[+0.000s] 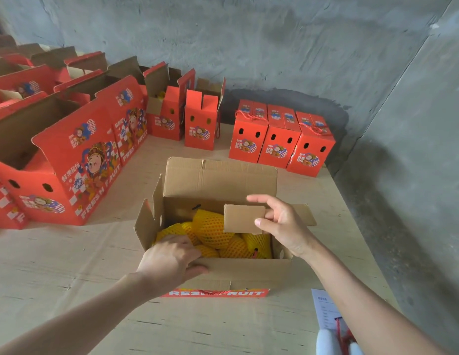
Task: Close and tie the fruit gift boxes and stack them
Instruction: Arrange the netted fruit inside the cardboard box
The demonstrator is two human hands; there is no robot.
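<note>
An open fruit gift box (249,271) stands in front of me on the plywood floor, red outside and brown inside, with its far flap upright. Yellow fruit in foam nets (213,231) fills it. My left hand (169,261) grips the near wall, fingers curled over the rim into the box. My right hand (279,224) pinches the small right side flap (242,219), folding it inward over the fruit. Three closed boxes (279,139), tied with red cord, stand in a row by the far wall.
Several open red boxes (77,160) line the left side, and two more (182,116) stand farther back. A concrete wall (415,149) runs along the right. A printed sheet and red cord (336,326) lie at the lower right.
</note>
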